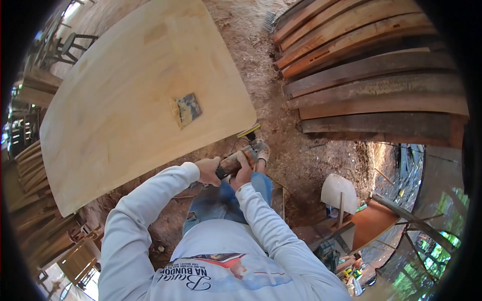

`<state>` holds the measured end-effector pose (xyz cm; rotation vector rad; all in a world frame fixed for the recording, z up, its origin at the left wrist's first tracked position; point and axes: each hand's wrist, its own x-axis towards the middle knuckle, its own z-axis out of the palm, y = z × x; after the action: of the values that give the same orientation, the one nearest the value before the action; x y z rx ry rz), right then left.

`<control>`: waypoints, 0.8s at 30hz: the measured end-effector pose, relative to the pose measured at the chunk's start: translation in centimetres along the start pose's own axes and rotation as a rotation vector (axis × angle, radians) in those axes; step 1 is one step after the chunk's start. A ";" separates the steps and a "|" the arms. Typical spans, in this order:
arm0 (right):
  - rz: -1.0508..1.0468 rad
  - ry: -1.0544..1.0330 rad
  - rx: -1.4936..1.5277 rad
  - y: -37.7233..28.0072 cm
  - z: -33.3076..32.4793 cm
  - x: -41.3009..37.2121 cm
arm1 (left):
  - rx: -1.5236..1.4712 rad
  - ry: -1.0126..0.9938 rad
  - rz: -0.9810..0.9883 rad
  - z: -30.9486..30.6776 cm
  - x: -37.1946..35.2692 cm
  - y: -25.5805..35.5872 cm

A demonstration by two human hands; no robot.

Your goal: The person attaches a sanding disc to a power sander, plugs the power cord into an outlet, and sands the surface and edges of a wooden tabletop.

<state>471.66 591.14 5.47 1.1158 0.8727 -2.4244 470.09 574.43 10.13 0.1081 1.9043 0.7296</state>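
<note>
Both my hands are on a worn power sander (234, 162) at the near right corner of a large pale wooden panel (135, 85). My left hand (208, 171) wraps round its rear end. My right hand (243, 171) grips its body farther forward. The sander's round yellow-edged pad (249, 131) is tilted at the panel's corner edge; whether it touches the wood I cannot tell. A dark, worn sheet (189, 109) lies on the panel over a yellowish piece.
Long curved boards (371, 65) are stacked at the upper right. A stool (75, 44) stands at the upper left. More timber (37, 200) is at the left. An orange-brown board (371, 223) and assorted items are at the lower right.
</note>
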 end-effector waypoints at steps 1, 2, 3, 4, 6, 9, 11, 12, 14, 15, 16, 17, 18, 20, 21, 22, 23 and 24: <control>0.026 0.009 -0.006 1.0 -0.8 0.8 | -0.009 -0.013 -0.018 -0.6 -0.5 0.2; 0.052 0.018 -0.012 1.9 -1.8 1.5 | -0.017 -0.027 -0.037 -1.2 -1.2 0.3; 0.074 0.008 -0.029 2.0 -2.1 1.6 | -0.025 -0.043 -0.056 -1.6 -1.7 0.4; 0.097 0.001 -0.046 2.1 -2.5 1.6 | 0.014 -0.017 -0.030 -1.4 -1.6 -0.3; 0.117 -0.014 -0.051 2.1 -2.5 1.4 | 0.089 0.044 0.025 -1.0 -1.0 -1.5; 0.111 -0.011 -0.026 1.6 -1.7 1.0 | 0.090 0.035 0.015 -1.0 -0.7 -1.4; 0.109 0.021 -0.034 1.6 -1.6 1.3 | 0.064 0.021 -0.007 -1.2 -0.9 -0.9; 0.106 0.014 -0.034 1.4 -1.6 1.4 | 0.051 0.014 -0.019 -1.3 -0.9 -0.7; 0.103 0.002 -0.038 0.9 -1.8 1.4 | 0.038 0.017 -0.006 -0.9 -0.5 -0.6; 0.104 0.006 -0.036 0.7 -1.9 1.4 | 0.032 0.020 0.001 -0.8 -0.3 -0.6; 0.105 0.009 -0.033 0.6 -1.9 1.5 | 0.034 0.021 0.000 -0.7 -0.2 -0.6; 0.105 0.013 -0.030 0.5 -1.9 1.5 | 0.036 0.023 -0.002 -0.6 0.0 -0.6; 0.090 0.017 -0.036 0.2 -1.6 1.3 | 0.038 0.024 -0.003 -0.4 0.1 -0.6; 0.061 0.026 -0.049 -0.5 -1.0 0.7 | 0.029 0.045 0.028 0.2 0.5 -0.9; 0.049 0.007 -0.069 -1.0 -0.5 0.2 | 0.025 0.057 0.043 0.3 0.7 -1.0; 0.036 -0.011 -0.089 -1.7 0.1 -0.4 | 0.006 0.049 0.036 0.3 0.6 -0.8; 0.026 -0.013 -0.108 -2.3 0.5 -0.9 | -0.012 0.040 0.030 0.2 0.5 -0.5; 0.016 -0.015 -0.126 -3.0 0.9 -1.3 | -0.031 0.031 0.023 0.3 0.5 -0.2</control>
<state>470.45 592.87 8.12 1.0530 0.9928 -2.3259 470.13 574.57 9.53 0.1002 1.9237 0.7801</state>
